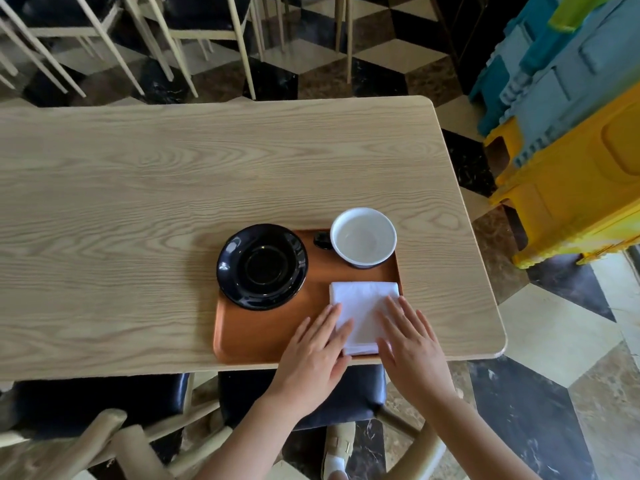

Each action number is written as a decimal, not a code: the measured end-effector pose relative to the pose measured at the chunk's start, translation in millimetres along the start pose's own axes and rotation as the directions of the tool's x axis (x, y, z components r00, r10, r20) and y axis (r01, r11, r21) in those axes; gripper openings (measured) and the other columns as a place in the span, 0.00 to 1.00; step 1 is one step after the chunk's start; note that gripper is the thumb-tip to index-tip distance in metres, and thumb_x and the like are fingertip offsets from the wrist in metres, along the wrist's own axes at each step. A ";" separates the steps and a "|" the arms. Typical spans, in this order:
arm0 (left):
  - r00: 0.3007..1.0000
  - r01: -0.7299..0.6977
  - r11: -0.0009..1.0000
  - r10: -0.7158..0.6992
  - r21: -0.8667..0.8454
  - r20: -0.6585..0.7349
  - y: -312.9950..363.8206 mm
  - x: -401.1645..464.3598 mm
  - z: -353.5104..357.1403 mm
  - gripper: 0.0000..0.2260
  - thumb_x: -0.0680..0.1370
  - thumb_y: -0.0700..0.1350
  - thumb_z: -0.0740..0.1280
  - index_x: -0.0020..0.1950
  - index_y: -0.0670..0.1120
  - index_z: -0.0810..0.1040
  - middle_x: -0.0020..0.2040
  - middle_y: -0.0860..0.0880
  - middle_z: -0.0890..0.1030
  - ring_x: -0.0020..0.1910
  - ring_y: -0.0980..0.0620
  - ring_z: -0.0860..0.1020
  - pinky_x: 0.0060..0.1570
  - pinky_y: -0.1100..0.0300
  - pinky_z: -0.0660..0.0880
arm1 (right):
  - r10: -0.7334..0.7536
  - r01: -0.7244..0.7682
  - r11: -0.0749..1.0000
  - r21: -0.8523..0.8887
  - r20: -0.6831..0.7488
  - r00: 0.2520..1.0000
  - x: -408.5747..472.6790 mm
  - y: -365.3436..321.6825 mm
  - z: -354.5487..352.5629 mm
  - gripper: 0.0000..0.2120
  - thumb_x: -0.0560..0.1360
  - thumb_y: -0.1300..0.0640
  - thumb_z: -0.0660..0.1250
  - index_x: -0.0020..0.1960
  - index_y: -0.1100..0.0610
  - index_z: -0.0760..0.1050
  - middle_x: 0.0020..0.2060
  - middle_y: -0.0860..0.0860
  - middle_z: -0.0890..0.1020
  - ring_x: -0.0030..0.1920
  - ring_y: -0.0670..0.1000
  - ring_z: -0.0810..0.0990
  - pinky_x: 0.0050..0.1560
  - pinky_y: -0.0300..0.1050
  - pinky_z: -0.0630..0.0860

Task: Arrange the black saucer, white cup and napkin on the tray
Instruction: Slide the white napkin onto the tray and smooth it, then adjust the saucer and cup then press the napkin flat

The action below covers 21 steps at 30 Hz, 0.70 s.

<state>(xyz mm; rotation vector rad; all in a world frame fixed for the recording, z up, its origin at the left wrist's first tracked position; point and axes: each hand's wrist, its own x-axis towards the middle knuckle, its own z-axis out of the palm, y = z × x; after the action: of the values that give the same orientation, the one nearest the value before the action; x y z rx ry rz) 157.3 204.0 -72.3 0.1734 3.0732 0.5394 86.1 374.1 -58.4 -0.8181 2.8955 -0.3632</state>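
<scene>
An orange-brown tray (256,336) lies near the front right of the wooden table. The black saucer (262,266) rests on its left part, its rim reaching over the tray's left edge. The white cup (363,236) with a dark handle stands upright at the tray's far right corner. A folded white napkin (363,306) lies flat on the near right part. My left hand (317,351) lies flat with fingers on the napkin's left edge. My right hand (414,344) rests flat on its right side. Neither hand grips anything.
The wooden table (138,202) stretches left and back. Dark-cushioned chairs (104,400) stand under its near edge, and several more chairs (166,36) stand beyond it. Stacked blue and yellow plastic crates (568,140) stand to the right on the patterned floor.
</scene>
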 end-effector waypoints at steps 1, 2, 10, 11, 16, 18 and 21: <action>1.000 -0.006 1.000 0.006 0.005 -0.014 -2.1 -1.2 -3.2 0.22 0.77 0.49 0.63 0.71 0.47 0.66 0.73 0.44 0.64 0.72 0.49 0.61 0.67 0.47 0.65 | 0.001 -0.002 1.000 -0.022 -0.020 1.000 2.6 -5.0 -1.3 0.20 0.74 0.54 0.56 0.61 0.61 0.75 0.63 0.60 0.76 0.65 0.60 0.73 0.62 0.60 0.70; 0.999 -0.004 1.000 0.004 -0.001 -0.032 -5.4 -2.6 -7.4 0.22 0.77 0.50 0.63 0.70 0.47 0.66 0.72 0.44 0.66 0.71 0.49 0.62 0.67 0.46 0.66 | -0.005 0.003 0.999 -0.032 -0.042 0.999 6.2 -11.4 -1.9 0.19 0.74 0.54 0.57 0.59 0.61 0.76 0.61 0.60 0.78 0.63 0.60 0.74 0.61 0.60 0.71; 0.958 0.221 0.975 -0.218 -0.007 -0.188 -92.6 -11.8 -45.7 0.18 0.75 0.40 0.67 0.64 0.39 0.73 0.66 0.39 0.73 0.65 0.44 0.71 0.69 0.51 0.62 | -0.267 0.275 0.959 0.074 -0.106 0.958 67.8 -83.0 7.0 0.20 0.66 0.65 0.73 0.57 0.63 0.77 0.58 0.59 0.80 0.61 0.60 0.77 0.57 0.58 0.76; 0.958 0.231 0.973 -0.228 -0.005 -0.173 -103.1 -11.3 -47.9 0.17 0.75 0.38 0.67 0.63 0.38 0.74 0.66 0.38 0.73 0.65 0.43 0.71 0.66 0.47 0.67 | -0.291 0.298 0.952 0.063 -0.104 0.951 76.7 -89.7 9.1 0.20 0.65 0.65 0.73 0.57 0.63 0.78 0.58 0.59 0.81 0.60 0.59 0.77 0.57 0.58 0.76; 0.974 0.195 0.980 -0.188 0.040 -0.129 -128.2 -11.3 -53.0 0.15 0.74 0.38 0.69 0.59 0.36 0.77 0.63 0.37 0.76 0.63 0.42 0.74 0.61 0.47 0.72 | -0.304 0.305 0.952 0.014 -0.050 0.951 97.8 -104.2 20.8 0.15 0.66 0.61 0.75 0.51 0.62 0.81 0.53 0.58 0.84 0.58 0.59 0.79 0.54 0.58 0.77; 0.976 0.181 0.982 -0.173 0.051 -0.136 -129.4 -13.0 -52.3 0.15 0.73 0.38 0.70 0.58 0.36 0.78 0.61 0.38 0.77 0.61 0.43 0.75 0.60 0.47 0.73 | -0.303 0.303 0.953 0.000 -0.059 0.951 97.4 -103.2 23.9 0.13 0.66 0.60 0.75 0.50 0.61 0.82 0.52 0.58 0.84 0.58 0.58 0.79 0.54 0.57 0.77; 0.977 0.166 0.984 -0.156 0.058 -0.145 -126.9 -16.4 -50.9 0.13 0.72 0.37 0.71 0.57 0.37 0.79 0.60 0.38 0.79 0.60 0.43 0.76 0.60 0.46 0.73 | -0.306 0.307 0.952 -0.005 -0.075 0.949 95.8 -101.0 26.8 0.13 0.67 0.60 0.74 0.51 0.61 0.81 0.53 0.58 0.83 0.59 0.58 0.79 0.56 0.58 0.76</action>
<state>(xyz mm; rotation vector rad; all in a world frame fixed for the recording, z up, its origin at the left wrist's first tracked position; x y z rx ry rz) 158.4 66.4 -67.7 -0.1176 3.2046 0.4559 60.0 234.9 -62.2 -1.2857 2.8295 -0.4391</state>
